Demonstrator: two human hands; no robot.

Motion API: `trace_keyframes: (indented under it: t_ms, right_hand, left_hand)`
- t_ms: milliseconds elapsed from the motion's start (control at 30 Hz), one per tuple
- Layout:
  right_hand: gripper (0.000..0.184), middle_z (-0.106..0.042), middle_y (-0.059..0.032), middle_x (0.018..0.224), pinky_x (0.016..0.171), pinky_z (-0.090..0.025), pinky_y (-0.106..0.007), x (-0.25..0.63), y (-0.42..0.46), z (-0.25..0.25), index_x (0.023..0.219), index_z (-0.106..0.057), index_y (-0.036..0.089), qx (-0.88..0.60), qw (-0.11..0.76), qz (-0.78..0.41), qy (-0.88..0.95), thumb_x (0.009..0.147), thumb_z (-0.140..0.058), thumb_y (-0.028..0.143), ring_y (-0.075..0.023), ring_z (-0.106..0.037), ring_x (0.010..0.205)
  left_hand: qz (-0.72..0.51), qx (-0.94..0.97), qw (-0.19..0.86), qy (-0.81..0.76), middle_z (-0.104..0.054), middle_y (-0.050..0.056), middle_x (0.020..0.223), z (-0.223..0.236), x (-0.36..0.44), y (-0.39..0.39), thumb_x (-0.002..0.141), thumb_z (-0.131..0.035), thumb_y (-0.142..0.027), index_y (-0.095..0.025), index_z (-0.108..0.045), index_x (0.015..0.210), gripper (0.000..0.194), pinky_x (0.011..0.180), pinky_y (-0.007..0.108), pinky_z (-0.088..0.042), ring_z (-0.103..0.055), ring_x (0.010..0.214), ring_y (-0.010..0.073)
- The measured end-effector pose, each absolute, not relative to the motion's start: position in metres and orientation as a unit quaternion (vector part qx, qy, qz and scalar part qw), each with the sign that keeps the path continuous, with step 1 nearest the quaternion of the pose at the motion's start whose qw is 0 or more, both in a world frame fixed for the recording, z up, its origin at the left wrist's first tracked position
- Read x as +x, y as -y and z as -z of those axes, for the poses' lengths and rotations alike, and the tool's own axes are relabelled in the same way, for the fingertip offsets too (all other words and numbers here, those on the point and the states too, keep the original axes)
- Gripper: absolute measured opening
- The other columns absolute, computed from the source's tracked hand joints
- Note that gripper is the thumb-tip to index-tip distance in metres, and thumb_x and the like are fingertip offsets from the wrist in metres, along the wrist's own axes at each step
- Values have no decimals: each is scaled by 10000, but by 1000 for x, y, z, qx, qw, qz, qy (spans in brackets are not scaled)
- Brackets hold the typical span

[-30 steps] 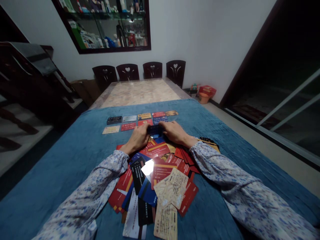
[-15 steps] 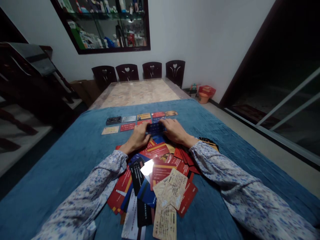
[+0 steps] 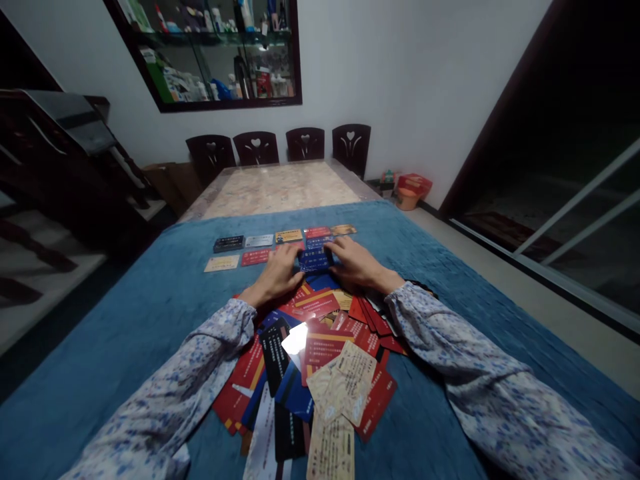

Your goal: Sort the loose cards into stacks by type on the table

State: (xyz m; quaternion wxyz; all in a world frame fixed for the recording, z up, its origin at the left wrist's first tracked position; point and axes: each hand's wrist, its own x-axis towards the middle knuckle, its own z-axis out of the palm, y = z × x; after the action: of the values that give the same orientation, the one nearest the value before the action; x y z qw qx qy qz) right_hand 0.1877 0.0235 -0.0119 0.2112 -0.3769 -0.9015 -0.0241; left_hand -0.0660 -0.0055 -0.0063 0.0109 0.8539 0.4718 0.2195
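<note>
A dark blue printed card (image 3: 315, 260) is held by its two short sides between my hands. My left hand (image 3: 276, 275) grips its left side and my right hand (image 3: 357, 265) its right side, with fingers bent around the edges. Whether it is one card or a stack, I cannot tell. Just beyond lie cards in two rows, among them black cards (image 3: 229, 244), a silver card (image 3: 259, 241), a yellow card (image 3: 289, 237) and a cream card (image 3: 222, 264). My left hand partly covers a red card in the nearer row. Between my forearms spreads a heap of overlapping cards (image 3: 327, 340).
Blue cloth (image 3: 165, 300) covers the near part of the table, with the marbled tabletop (image 3: 280, 183) showing beyond. Dark chairs (image 3: 256, 147) stand at the far end. A red and orange bin (image 3: 409, 197) sits on the floor at right. My right sleeve partly hides dark cards (image 3: 423, 288).
The blue card's face has tipped into clearer view, so its light lettering shows. Both hands remain on it, nearly in place. The view has shifted slightly.
</note>
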Motion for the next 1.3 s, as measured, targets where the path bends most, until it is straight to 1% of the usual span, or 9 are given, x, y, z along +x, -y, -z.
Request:
trace_keyframes:
  t_ms: [67, 200, 367, 500, 633, 833, 1033, 1133, 1300]
  right_hand:
    - [552, -599, -174, 1273, 980, -501, -460, 192, -27, 12, 1347, -582, 158, -369, 210, 25, 905, 824, -751, 207, -300, -544, 1166]
    - [519, -575, -181, 1316, 995, -505, -475, 200, -37, 9, 1313, -612, 165, -355, 202, 23, 913, 818, -756, 217, -315, -527, 1210]
    - [474, -590, -160, 1323, 1026, -488, -483, 208, -57, 3, 1300, -638, 192, -346, 197, 9, 917, 840, -739, 242, -315, -520, 1243]
    - [489, -619, -143, 1299, 1032, -477, -494, 211, -70, -1, 1310, -654, 219, -338, 198, -7, 920, 834, -756, 255, -306, -551, 1200]
    - [483, -624, -146, 1298, 1019, -470, -457, 211, -80, -3, 1308, -666, 206, -349, 184, -6, 919, 840, -766, 270, -293, -571, 1159]
    - [476, -639, -166, 1310, 1006, -481, -414, 209, -93, -3, 1322, -656, 151, -364, 151, -10, 919, 859, -747, 212, -285, -604, 1172]
    - [492, -656, -171, 1289, 999, -486, -382, 204, -105, -2, 1332, -655, 122, -378, 121, -17, 918, 858, -754, 207, -279, -632, 1166]
    - [483, -662, -168, 1282, 992, -490, -358, 202, -108, -2, 1322, -667, 120, -385, 111, -24, 916, 860, -760, 226, -274, -643, 1162]
    - [461, -658, -151, 1275, 995, -485, -326, 201, -115, -3, 1311, -676, 137, -390, 88, -34, 916, 874, -747, 268, -266, -640, 1171]
  left_hand:
    - [-215, 856, 12, -469, -583, 175, 1324, 3, -65, 4, 834, -705, -261, -161, -567, 1309, 505, 1046, 545, -460, -553, 1245, 359]
    - [-215, 862, 20, -460, -583, 157, 1293, 0, -62, -4, 832, -710, -245, -173, -591, 1307, 495, 1049, 541, -453, -562, 1219, 344]
    - [-199, 862, 16, -465, -585, 144, 1302, -6, -57, -22, 831, -713, -249, -193, -613, 1285, 468, 1068, 549, -424, -537, 1252, 348]
    - [-189, 863, 12, -467, -583, 143, 1296, -10, -53, -33, 847, -704, -269, -203, -624, 1242, 409, 1060, 552, -419, -527, 1253, 350]
    - [-167, 865, 5, -473, -587, 144, 1283, -10, -50, -44, 854, -692, -290, -199, -637, 1191, 353, 1049, 552, -415, -521, 1236, 355]
    - [-145, 861, 3, -488, -596, 137, 1254, -7, -47, -60, 842, -669, -251, -197, -653, 1156, 319, 1038, 529, -419, -525, 1218, 347]
    - [-121, 857, 10, -502, -595, 152, 1269, -5, -43, -69, 859, -679, -330, -183, -647, 1192, 365, 1047, 565, -399, -517, 1227, 362]
    - [-103, 851, 15, -515, -593, 165, 1303, -5, -40, -71, 871, -673, -333, -171, -647, 1222, 387, 1072, 581, -384, -516, 1251, 370]
    - [-80, 840, 26, -536, -598, 145, 1340, -8, -37, -75, 874, -677, -357, -194, -662, 1240, 401, 1112, 565, -373, -511, 1293, 366]
